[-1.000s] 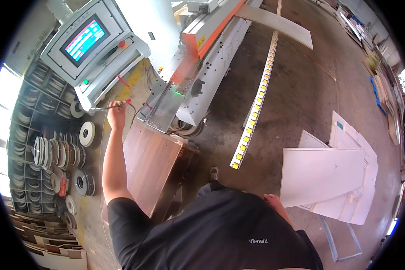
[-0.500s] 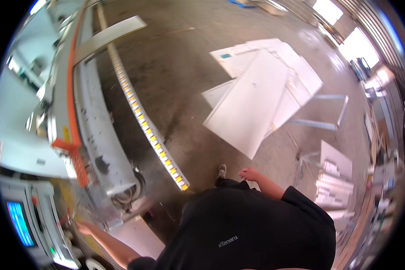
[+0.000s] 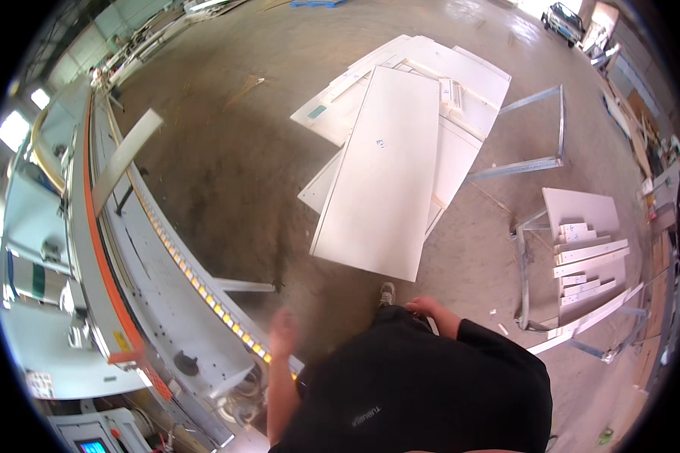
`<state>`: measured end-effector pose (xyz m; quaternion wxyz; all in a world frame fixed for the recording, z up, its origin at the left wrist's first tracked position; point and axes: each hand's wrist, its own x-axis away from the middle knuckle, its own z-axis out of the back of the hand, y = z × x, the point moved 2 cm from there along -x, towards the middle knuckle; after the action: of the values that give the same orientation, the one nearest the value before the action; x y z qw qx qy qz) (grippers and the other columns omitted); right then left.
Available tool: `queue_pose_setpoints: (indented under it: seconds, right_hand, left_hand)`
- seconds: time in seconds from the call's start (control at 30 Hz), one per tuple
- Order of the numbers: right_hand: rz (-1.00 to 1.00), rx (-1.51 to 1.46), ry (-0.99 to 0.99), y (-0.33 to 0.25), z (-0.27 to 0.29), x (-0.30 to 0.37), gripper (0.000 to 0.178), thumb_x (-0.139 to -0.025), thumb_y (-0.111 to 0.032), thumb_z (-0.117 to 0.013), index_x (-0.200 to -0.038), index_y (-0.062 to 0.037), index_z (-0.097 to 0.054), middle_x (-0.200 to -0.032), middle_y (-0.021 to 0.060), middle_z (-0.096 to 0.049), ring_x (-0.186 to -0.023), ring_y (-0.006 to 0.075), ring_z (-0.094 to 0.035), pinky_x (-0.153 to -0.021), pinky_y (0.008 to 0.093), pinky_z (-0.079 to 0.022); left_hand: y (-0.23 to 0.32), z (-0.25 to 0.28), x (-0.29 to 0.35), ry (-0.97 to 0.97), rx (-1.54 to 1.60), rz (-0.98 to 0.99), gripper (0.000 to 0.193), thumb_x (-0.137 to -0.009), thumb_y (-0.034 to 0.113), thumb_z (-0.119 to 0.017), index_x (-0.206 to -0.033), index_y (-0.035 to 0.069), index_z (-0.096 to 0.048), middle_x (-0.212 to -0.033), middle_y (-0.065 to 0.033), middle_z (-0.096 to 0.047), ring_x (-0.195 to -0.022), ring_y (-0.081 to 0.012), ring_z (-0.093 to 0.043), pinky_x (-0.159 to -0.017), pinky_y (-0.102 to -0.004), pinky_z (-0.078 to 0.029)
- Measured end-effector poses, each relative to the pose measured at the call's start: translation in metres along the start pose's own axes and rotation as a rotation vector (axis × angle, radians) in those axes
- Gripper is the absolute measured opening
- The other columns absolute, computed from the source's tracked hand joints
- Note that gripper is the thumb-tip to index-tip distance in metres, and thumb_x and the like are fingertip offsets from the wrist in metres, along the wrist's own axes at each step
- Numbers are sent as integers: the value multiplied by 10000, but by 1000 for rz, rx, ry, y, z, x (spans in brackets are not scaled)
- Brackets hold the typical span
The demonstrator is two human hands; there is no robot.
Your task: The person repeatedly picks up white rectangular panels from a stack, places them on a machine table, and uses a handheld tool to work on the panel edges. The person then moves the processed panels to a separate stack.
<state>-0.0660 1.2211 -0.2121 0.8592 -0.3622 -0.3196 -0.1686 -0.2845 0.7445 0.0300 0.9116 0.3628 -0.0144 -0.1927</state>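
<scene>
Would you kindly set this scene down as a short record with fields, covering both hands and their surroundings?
Left hand: blurred, near the yellow-and-white strip; contact unclear
Right hand: low, near the black shirt; grip unclear
Machine: long, grey, orange-edged, on the left
White panels: overlapping pile ahead, topmost one long
Narrow boards: lying on a larger panel, to the right

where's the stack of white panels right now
In the head view, the stack of white panels is upper middle, ahead of the right hand, with the yellow-and-white strip to its left and a metal frame by its right edge.
</scene>
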Motion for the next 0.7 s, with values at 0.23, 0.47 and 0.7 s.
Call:
queue_pose_setpoints:
  seconds: [0.23,0.47,0.7]
  right_hand:
    - [-251,-335,68,33,71,-28,515,-963,-529,-570,-996,-59,-779,-975,127,-776,-927,282,-739,-867,410,-568]
    - [-471,-450,131,69,97,-62,645,-958,-612,-550,-1325,-97,-677,-1329,138,-696,-1256,350,-628,-1070,465,-483]
    - [-563,-786,373,110,69,-164,847,-962,-608,-625,-1464,63,-504,-1398,262,-627,-1299,360,-607,-1096,442,-455]
  left_hand:
    - [24,-170,-21,-773,162,321,469,-957,310,-695,-1339,48,-622,-1196,-127,-741,-1083,-284,-721,-940,-400,-557]
    - [-24,-258,-102,-921,-250,407,635,-928,375,-702,-1445,49,-534,-1281,-168,-697,-1187,-337,-670,-1030,-437,-515]
    - [-95,-311,-258,-420,-454,420,915,-882,456,-746,-1559,5,-328,-1589,-266,-399,-1482,-440,-357,-1214,-519,-331]
